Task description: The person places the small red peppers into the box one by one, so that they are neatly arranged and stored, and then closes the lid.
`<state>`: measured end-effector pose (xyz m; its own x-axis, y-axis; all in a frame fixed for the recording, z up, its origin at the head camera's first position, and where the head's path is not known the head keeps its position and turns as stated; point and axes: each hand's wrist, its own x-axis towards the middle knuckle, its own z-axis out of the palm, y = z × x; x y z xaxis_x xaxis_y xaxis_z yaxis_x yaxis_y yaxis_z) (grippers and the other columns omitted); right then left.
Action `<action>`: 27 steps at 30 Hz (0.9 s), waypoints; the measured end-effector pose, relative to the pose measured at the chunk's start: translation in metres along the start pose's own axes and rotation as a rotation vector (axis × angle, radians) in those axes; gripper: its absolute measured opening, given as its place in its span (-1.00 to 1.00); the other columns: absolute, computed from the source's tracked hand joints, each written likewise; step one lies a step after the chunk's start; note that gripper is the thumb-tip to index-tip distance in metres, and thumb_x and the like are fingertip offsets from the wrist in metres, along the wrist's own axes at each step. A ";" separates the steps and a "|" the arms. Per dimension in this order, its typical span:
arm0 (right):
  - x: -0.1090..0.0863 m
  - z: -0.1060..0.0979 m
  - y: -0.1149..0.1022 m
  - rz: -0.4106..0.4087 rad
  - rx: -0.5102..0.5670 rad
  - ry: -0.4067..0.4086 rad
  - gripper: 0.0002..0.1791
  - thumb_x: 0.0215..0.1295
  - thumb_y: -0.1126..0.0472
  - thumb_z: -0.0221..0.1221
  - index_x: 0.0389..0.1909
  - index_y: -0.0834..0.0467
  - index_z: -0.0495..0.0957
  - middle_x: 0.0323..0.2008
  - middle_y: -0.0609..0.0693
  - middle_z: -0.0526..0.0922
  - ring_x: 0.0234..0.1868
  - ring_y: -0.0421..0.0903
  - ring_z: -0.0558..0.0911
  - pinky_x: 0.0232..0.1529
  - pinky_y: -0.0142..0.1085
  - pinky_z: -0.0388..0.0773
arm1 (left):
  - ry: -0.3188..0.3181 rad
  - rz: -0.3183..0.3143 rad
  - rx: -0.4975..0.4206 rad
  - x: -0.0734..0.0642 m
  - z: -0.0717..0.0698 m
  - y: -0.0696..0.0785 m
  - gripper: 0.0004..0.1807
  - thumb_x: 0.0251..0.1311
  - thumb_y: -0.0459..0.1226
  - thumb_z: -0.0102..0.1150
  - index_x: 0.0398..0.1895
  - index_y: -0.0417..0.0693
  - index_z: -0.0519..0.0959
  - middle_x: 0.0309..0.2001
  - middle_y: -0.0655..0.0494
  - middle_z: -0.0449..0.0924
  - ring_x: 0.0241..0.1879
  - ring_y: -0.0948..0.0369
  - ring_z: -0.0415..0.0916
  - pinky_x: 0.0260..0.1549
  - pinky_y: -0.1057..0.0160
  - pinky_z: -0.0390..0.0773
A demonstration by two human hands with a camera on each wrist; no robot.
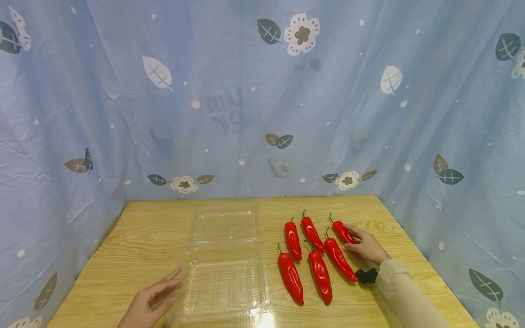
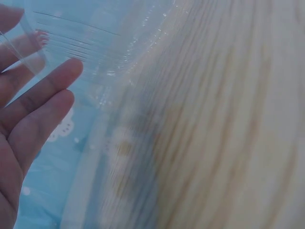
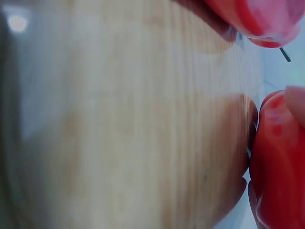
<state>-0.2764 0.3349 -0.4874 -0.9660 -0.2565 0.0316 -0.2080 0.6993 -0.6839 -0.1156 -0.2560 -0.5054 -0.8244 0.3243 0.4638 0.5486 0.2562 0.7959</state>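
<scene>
On the right of the table several glossy red chili peppers with green stems lie side by side. My right hand [image 1: 366, 246] pinches the farthest-right red chili pepper [image 1: 342, 231] between thumb and fingers. The right wrist view shows this held pepper [image 3: 281, 162] large at the right edge, with fingertips on either side of it; another pepper [image 3: 257, 19] lies above. My left hand [image 1: 151, 298], its fingers relaxed and slightly bent, is at the left edge of an opened clear plastic clamshell box [image 1: 265, 278]. In the left wrist view, clear plastic [image 2: 119, 28] overlaps some of its fingers.
The box's second half [image 1: 258, 228] lies flat behind the front half on the wooden table [image 1: 156, 232]. A pepper [image 1: 338, 257] lies just left of the held one. Below my right wrist is a small black object [image 1: 367, 275]. A blue patterned curtain [image 1: 246, 114] surrounds the table.
</scene>
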 end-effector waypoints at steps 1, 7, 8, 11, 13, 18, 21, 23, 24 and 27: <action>0.000 0.000 0.000 0.010 0.002 0.003 -0.25 0.21 0.19 0.26 0.38 0.29 0.19 0.26 0.44 0.31 0.23 0.41 0.35 0.15 0.17 0.43 | 0.000 0.003 0.000 0.000 0.000 0.000 -0.61 0.15 -0.63 0.05 0.09 -0.53 0.41 0.37 0.32 0.23 0.07 0.43 0.50 -0.11 0.52 0.57; -0.001 0.001 0.001 0.038 0.009 0.018 -0.33 0.24 0.28 0.20 0.35 0.32 0.22 0.26 0.43 0.32 0.22 0.40 0.36 0.01 -0.02 0.60 | -0.009 0.026 -0.022 -0.001 0.000 -0.002 -0.60 0.15 -0.65 0.04 0.10 -0.55 0.40 0.38 0.29 0.22 0.09 0.41 0.49 -0.08 0.52 0.55; -0.002 0.001 0.002 0.039 0.005 0.021 -0.34 0.25 0.29 0.19 0.35 0.33 0.21 0.25 0.43 0.33 0.22 0.39 0.37 -0.03 -0.06 0.62 | -0.010 0.029 -0.025 -0.001 0.000 -0.002 -0.60 0.15 -0.65 0.03 0.11 -0.55 0.40 0.38 0.28 0.22 0.09 0.41 0.49 -0.08 0.52 0.55; -0.004 0.001 0.005 0.041 0.007 0.041 -0.35 0.27 0.32 0.16 0.35 0.35 0.20 0.24 0.45 0.33 0.20 0.39 0.39 -0.04 -0.08 0.62 | -0.009 0.028 -0.022 -0.002 0.000 -0.002 -0.59 0.16 -0.65 0.02 0.12 -0.54 0.39 0.38 0.28 0.22 0.09 0.41 0.49 -0.08 0.52 0.56; -0.006 0.001 0.006 0.039 -0.001 0.062 -0.35 0.29 0.31 0.15 0.35 0.38 0.18 0.24 0.46 0.33 0.19 0.39 0.40 0.01 -0.02 0.58 | -0.005 0.024 -0.014 -0.002 0.000 -0.002 -0.59 0.16 -0.65 0.03 0.12 -0.54 0.39 0.38 0.26 0.23 0.08 0.40 0.50 -0.08 0.53 0.55; -0.015 -0.001 0.006 0.069 0.027 0.108 -0.35 0.33 0.25 0.13 0.36 0.39 0.16 0.28 0.45 0.28 0.21 0.38 0.39 0.09 0.05 0.52 | 0.006 0.036 0.007 -0.001 0.000 -0.001 -0.59 0.15 -0.64 0.05 0.11 -0.54 0.40 0.38 0.16 0.25 0.07 0.37 0.51 -0.08 0.52 0.56; -0.019 -0.003 0.006 0.085 0.046 0.118 -0.35 0.35 0.22 0.11 0.37 0.39 0.14 0.28 0.46 0.26 0.22 0.39 0.37 0.07 0.03 0.54 | 0.010 0.051 0.011 -0.002 0.000 -0.001 -0.59 0.14 -0.65 0.05 0.10 -0.54 0.40 0.38 0.18 0.24 0.07 0.37 0.52 -0.08 0.51 0.56; -0.021 -0.004 0.005 0.092 0.051 0.122 -0.34 0.36 0.20 0.11 0.38 0.38 0.14 0.28 0.46 0.26 0.23 0.39 0.36 0.05 0.00 0.56 | 0.011 0.055 0.018 -0.002 0.000 -0.001 -0.60 0.13 -0.65 0.06 0.10 -0.54 0.41 0.38 0.19 0.24 0.07 0.37 0.52 -0.08 0.50 0.56; -0.022 -0.004 0.004 0.094 0.054 0.124 -0.34 0.36 0.20 0.11 0.38 0.37 0.14 0.28 0.46 0.26 0.23 0.39 0.36 0.04 -0.03 0.57 | 0.014 0.049 0.023 -0.002 0.000 -0.001 -0.60 0.14 -0.64 0.07 0.09 -0.53 0.41 0.38 0.20 0.24 0.07 0.37 0.52 -0.09 0.50 0.57; -0.025 -0.006 0.001 0.097 0.065 0.132 -0.34 0.37 0.19 0.11 0.39 0.36 0.13 0.28 0.46 0.26 0.24 0.38 0.35 -0.01 -0.13 0.61 | 0.019 0.047 0.034 -0.003 0.000 -0.002 -0.59 0.12 -0.64 0.07 0.09 -0.52 0.41 0.39 0.18 0.23 0.06 0.37 0.52 -0.09 0.50 0.57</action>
<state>-0.2537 0.3455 -0.4845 -0.9937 -0.0973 0.0557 -0.1068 0.6709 -0.7338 -0.1141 -0.2571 -0.5082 -0.7998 0.3197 0.5080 0.5910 0.2717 0.7595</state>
